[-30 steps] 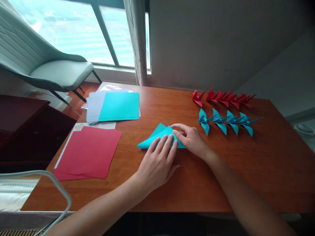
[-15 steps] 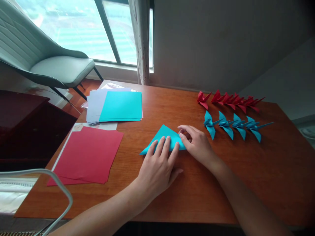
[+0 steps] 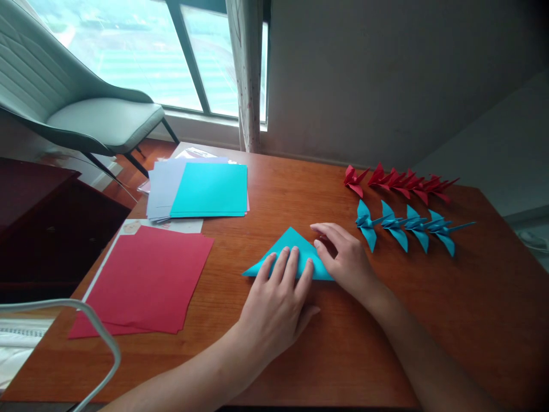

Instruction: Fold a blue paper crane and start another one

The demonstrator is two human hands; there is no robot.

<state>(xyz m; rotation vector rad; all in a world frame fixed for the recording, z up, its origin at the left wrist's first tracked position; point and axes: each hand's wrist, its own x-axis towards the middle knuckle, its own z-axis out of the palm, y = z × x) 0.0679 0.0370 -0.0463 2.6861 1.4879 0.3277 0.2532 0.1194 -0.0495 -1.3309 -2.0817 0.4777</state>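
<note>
A sheet of turquoise origami paper [image 3: 292, 239], folded into a triangle, lies on the wooden table with its point facing away from me. My left hand [image 3: 278, 297] rests on it, fingers stretched out and apart across the lower middle. At the triangle's right corner is my right hand [image 3: 345, 257], fingers loosely curved with a gap between thumb and forefinger. Its thumb side covers that corner. Nothing is gripped between the right fingers that I can see.
Red paper sheets [image 3: 146, 280] lie at left, behind them a stack of turquoise sheets [image 3: 210, 191] over pale ones. Red paper cranes [image 3: 398, 180] and blue paper cranes [image 3: 394, 226] stand in rows at right. A pale cable [image 3: 109, 337] curves at lower left.
The right fingers have parted more from the paper, and the triangle's right side now lies flatter and reaches further right. My left hand stays on it. The view has tilted slightly.
</note>
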